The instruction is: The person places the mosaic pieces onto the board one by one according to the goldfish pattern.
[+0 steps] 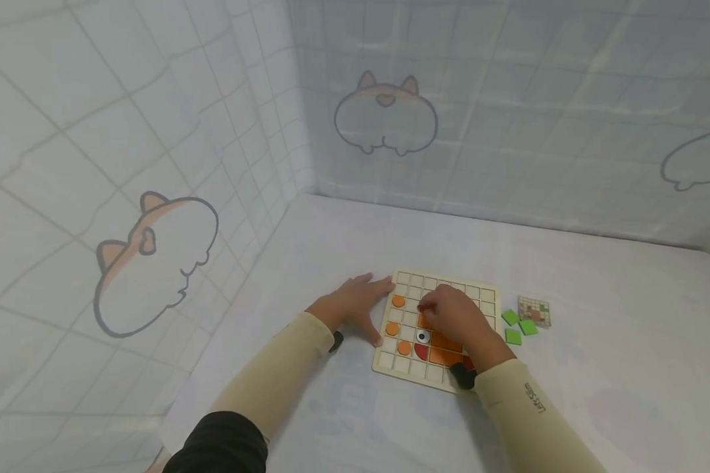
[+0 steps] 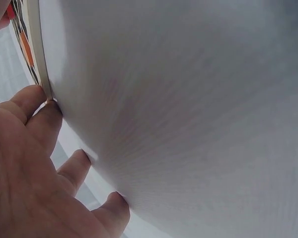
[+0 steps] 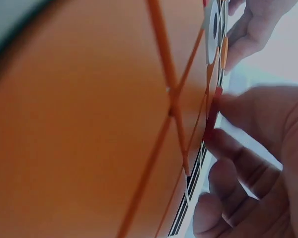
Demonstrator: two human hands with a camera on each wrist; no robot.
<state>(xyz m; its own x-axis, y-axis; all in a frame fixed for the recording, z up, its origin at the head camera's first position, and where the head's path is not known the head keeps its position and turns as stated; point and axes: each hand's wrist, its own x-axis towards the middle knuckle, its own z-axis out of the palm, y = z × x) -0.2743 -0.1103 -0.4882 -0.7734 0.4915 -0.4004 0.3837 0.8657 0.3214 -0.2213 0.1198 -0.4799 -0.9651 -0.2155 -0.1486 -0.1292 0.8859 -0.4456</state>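
Observation:
A pale square grid board (image 1: 386,360) lies on the white surface. My left hand (image 1: 355,303) touches its left edge, fingers spread; the left wrist view shows its fingertips (image 2: 48,115) at the board's rim. Over the middle of the board, my right hand (image 1: 454,314) pinches a small red tile (image 3: 213,115) between thumb and finger, close to the grid. Orange tiles (image 1: 444,357), an eye tile (image 1: 423,336) and a red rounded tile (image 1: 421,351) form a patch beneath that hand, which partly hides them. Round orange pieces (image 1: 398,301) sit in cells near the left side.
To the right of the board lie loose green square tiles (image 1: 513,336) and a small printed pattern card (image 1: 534,311). White cloth walls (image 1: 384,171) with a grid print rise behind and at the left.

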